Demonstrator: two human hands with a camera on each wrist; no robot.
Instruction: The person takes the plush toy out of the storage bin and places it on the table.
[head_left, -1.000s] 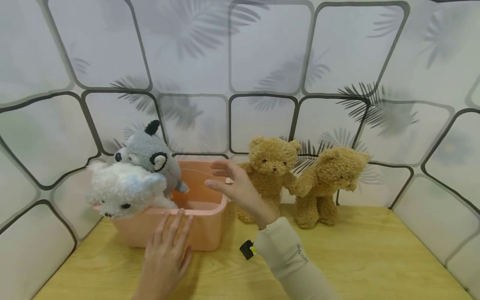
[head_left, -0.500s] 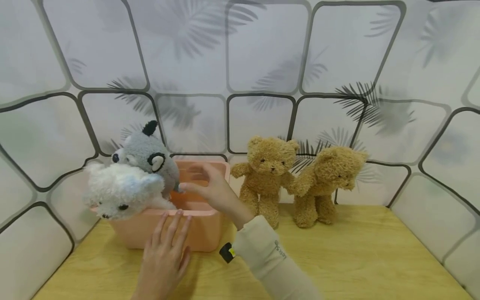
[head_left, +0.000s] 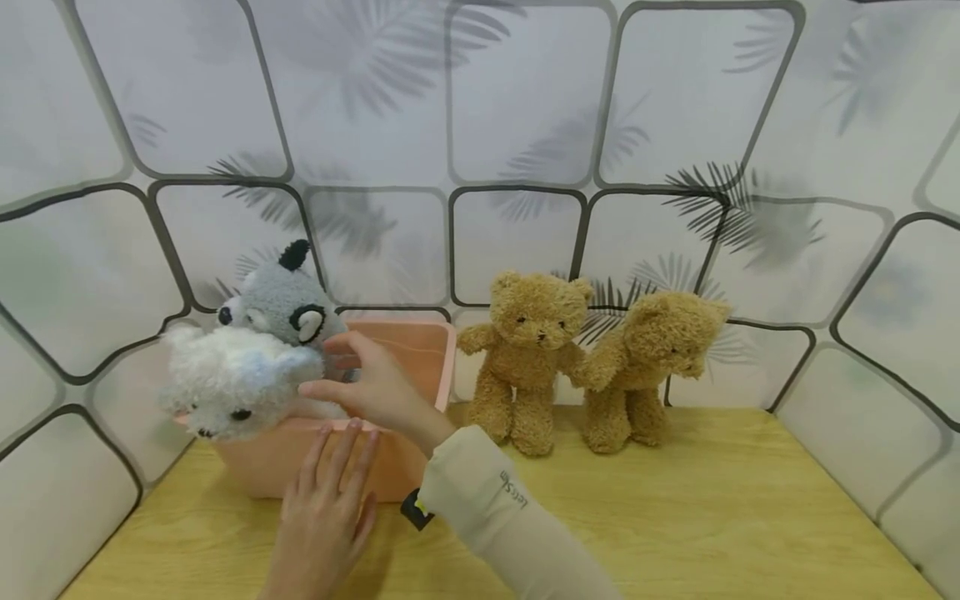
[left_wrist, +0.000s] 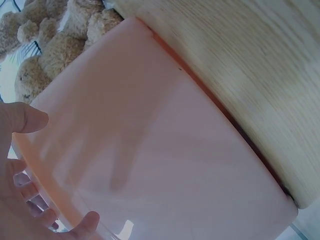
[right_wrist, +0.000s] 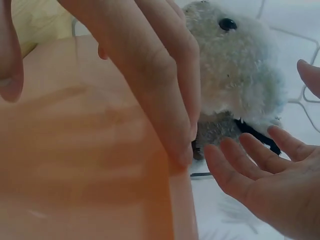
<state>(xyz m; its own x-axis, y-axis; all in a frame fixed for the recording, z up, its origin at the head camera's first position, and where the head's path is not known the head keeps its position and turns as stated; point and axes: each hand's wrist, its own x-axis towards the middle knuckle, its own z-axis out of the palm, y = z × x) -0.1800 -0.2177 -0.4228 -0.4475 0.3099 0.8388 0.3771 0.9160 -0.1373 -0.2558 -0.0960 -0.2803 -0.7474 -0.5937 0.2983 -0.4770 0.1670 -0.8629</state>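
Observation:
A white fluffy plush dog (head_left: pixel 228 379) leans over the left front rim of the pink plastic bin (head_left: pixel 255 468), its head hanging outside. Behind it sits a grey plush toy (head_left: pixel 279 292) with black-edged ears, its lower body hidden in the bin. My left hand (head_left: pixel 324 512) rests on the bin's front wall, straight fingertips at the rim. My right hand (head_left: pixel 386 398) is over the bin with fingers and thumb spread, right beside the white plush dog. In the right wrist view, the right hand (right_wrist: pixel 280 185) has nothing between its fingers and the plush dog (right_wrist: pixel 237 70) lies just past them.
A brown teddy bear (head_left: pixel 532 358) stands on the wooden table (head_left: pixel 712 517) right of the bin. Another brown teddy bear (head_left: pixel 648 362) leans beside it, head tilted right. A patterned curtain (head_left: pixel 517 242) encloses the back and sides. A small black piece (head_left: pixel 417 510) shows by the right sleeve.
My right hand has moved left across the bin, from above its right rim to the plush toys, fingers still spread. My left hand stays at the front rim. The plush toys look unmoved.

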